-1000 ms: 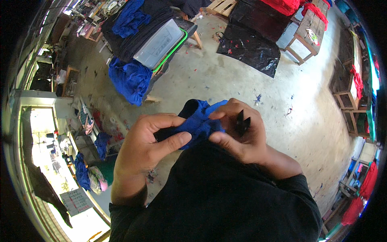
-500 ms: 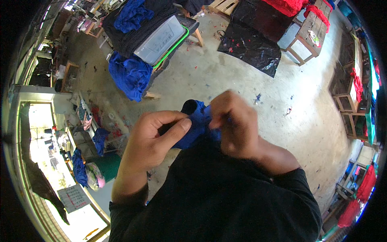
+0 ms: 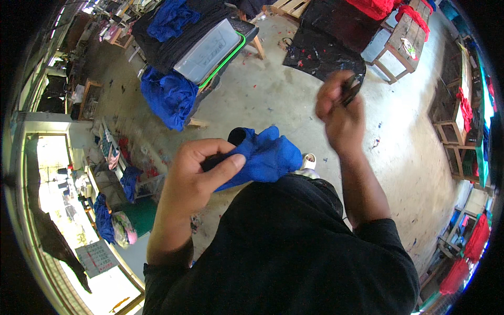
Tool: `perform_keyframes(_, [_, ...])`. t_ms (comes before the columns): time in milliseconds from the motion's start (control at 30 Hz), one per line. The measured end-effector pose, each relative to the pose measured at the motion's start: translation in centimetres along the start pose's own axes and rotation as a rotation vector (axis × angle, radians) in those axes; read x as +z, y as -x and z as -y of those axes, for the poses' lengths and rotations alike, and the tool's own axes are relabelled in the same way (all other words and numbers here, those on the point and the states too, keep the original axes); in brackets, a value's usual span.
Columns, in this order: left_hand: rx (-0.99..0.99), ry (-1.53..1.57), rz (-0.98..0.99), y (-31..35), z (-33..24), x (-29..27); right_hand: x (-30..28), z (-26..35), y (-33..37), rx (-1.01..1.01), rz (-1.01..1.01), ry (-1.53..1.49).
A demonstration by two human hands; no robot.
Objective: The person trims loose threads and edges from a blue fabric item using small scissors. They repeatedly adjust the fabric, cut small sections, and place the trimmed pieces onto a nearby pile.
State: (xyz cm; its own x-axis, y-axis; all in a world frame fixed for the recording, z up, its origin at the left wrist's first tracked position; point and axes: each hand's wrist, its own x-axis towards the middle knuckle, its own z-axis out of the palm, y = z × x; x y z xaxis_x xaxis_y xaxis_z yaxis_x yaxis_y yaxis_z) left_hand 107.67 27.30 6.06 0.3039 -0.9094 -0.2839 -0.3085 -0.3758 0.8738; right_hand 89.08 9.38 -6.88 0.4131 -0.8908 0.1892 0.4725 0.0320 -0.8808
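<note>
My left hand (image 3: pixel 197 170) is closed, pinching the edge of a bright blue cloth piece (image 3: pixel 270 156) between thumb and forefinger. The cloth hangs bunched to the right, in front of my black shirt, and a dark opening or band shows at its upper left corner. Away from the cloth, up and to the right, my right hand (image 3: pixel 341 113) is closed round small dark thread snips (image 3: pixel 350 90). Their tips point up past the fingers, and most of the tool is hidden in the grip.
Ahead on the left, a dark-covered table bears a grey plastic bin (image 3: pixel 207 52) with a green rim and heaps of blue cloth (image 3: pixel 168 97). A black sheet (image 3: pixel 315 55) lies on the floor beyond. Wooden benches (image 3: pixel 401 50) and racks with red cloth stand to the right.
My right hand has left the cloth and moved up and to the right, bringing the dark snips into view. The cloth now hangs from my left hand, which stays nearly in place.
</note>
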Motion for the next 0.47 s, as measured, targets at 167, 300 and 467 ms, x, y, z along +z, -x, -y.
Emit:
perform_keyframes(167, [0.043,-0.001,-0.099,0.6,0.0,-0.3,-2.1,3.5,-0.2,0.191,0.238,1.021])
perform_keyframes(300, [0.114,-0.112,-0.083,0.1,-0.8,-0.2,2.5,6.6,3.6,0.503,0.499,0.273])
perform_keyframes(467, [0.095,-0.279,-0.03,0.2,-2.7,0.0,4.8,8.2,3.7,0.631,0.829,0.278])
